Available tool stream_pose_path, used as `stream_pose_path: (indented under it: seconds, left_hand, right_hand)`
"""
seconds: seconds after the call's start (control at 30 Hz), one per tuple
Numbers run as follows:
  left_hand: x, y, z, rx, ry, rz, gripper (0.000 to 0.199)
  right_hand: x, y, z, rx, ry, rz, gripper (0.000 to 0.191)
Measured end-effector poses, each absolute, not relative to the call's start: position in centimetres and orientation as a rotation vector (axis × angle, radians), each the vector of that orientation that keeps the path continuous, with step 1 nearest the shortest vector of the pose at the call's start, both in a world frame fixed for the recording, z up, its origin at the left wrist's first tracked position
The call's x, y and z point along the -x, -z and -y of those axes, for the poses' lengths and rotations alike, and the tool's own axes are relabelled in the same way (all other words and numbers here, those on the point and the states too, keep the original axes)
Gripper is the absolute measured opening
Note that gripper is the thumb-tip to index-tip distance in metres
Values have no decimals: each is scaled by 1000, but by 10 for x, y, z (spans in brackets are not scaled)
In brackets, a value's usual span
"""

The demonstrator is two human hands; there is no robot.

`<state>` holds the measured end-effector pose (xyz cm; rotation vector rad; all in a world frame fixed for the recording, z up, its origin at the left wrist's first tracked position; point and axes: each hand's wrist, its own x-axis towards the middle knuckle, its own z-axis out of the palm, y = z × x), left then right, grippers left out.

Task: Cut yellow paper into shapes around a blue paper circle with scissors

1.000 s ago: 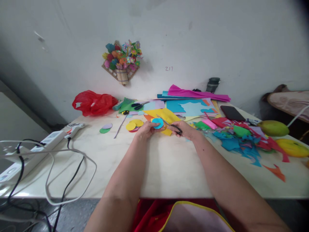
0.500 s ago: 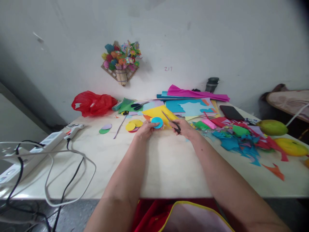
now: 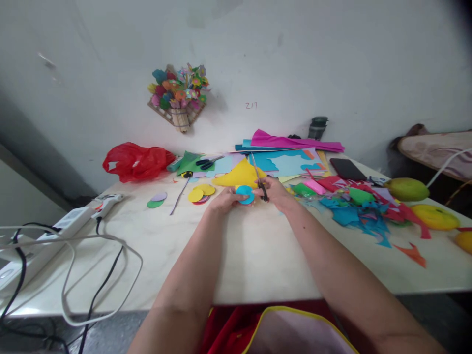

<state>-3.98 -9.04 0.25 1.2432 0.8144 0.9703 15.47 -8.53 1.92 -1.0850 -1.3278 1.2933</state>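
Observation:
My left hand (image 3: 224,198) pinches a round blue paper disc (image 3: 244,196) at its left edge, with the thumb on top. A yellow sheet (image 3: 238,174) lies just behind the disc, and a narrow yellow bit shows at the disc's top edge. My right hand (image 3: 276,192) is closed on black-handled scissors (image 3: 262,189), whose blades point away from me over the yellow sheet. The fingertips of that hand reach the right edge of the disc. To the left lie yellow discs (image 3: 195,194) with a red one partly under them. Farther left are a lilac disc (image 3: 160,196) and a green disc (image 3: 154,203).
Paper scraps (image 3: 363,216) are heaped at right, near a phone (image 3: 347,169) and yellow-green fruit (image 3: 408,189). Coloured sheets (image 3: 291,162) lie at the back. A red plastic bag (image 3: 136,161) and second scissors (image 3: 208,162) are back left. A power strip (image 3: 61,231) with cables lies left.
My right hand has come closer to the disc, and the scissors have swung more upright, pointing away from me. The disc sits slightly lower and to the right. The whole view has shifted a little.

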Motion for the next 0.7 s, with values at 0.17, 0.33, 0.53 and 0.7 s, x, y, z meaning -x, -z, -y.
stream_pose_path:
  seconds: [0.17, 0.33, 0.53, 0.7]
  left_hand:
    - [41, -2, 91, -1276, -923, -790, 35]
    - [41, -1, 90, -1289, -880, -781, 34]
    - [37, -2, 90, -1274, -917, -792, 38]
    - [33, 1, 87, -1237, -976, -818, 41]
  right_hand:
    - [-154, -18, 84, 1055, -1280, 1341, 52]
    - [-154, -15, 80, 1030, -1232, 1374, 49]
    - [-154, -15, 78, 1052, -1133, 1386, 47]
    - [-154, -13, 76, 1078, -1046, 1357, 45]
